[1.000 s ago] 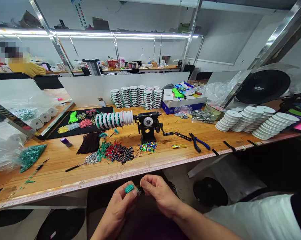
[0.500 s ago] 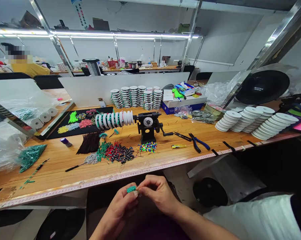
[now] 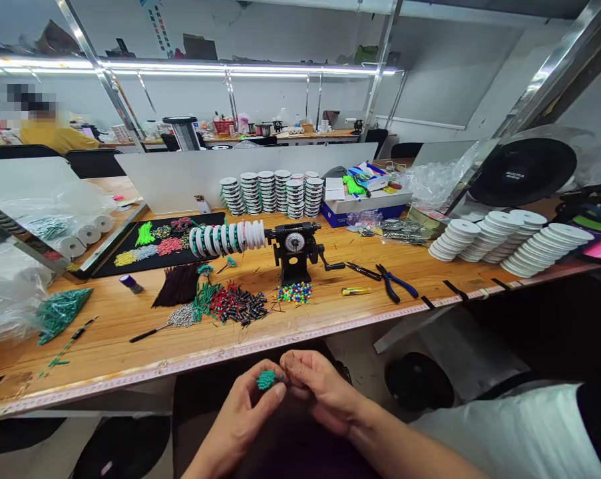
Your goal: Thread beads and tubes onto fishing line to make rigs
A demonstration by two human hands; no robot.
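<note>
Item: bundle of small teal rod-like pieces [image 3: 266, 380], lower centre of the frame, ends facing up, clear of the bench. Handling, by judgement: very light; each piece fairly stiff but the cluster loose, likely to slide apart or spill if slackened. Best hold: a gentle pinch round the sides, ends left free.

Left hand [image 3: 247, 406]: thumb and forefinger closed round the bundle.

Right hand [image 3: 320, 386]: fingers curled in just right of the bundle; whether the tips meet, or have hold of a strand, cannot be told.

Change from half a second ago: bundle slightly further right and showing a rounder end face; right fingertips, then at its edge, now further up and right.

Surroundings: wooden workbench [image 3: 300, 326], above the hands. On it, centre: red and black tubes [image 3: 237, 306], multicoloured beads [image 3: 295, 293], hand-cranked winding counter [image 3: 296, 256] carrying white spools [image 3: 227, 238]. Right of centre: blue-handled pliers [image 3: 397, 283]. Upper left: person in yellow [image 3: 55, 135].
</note>
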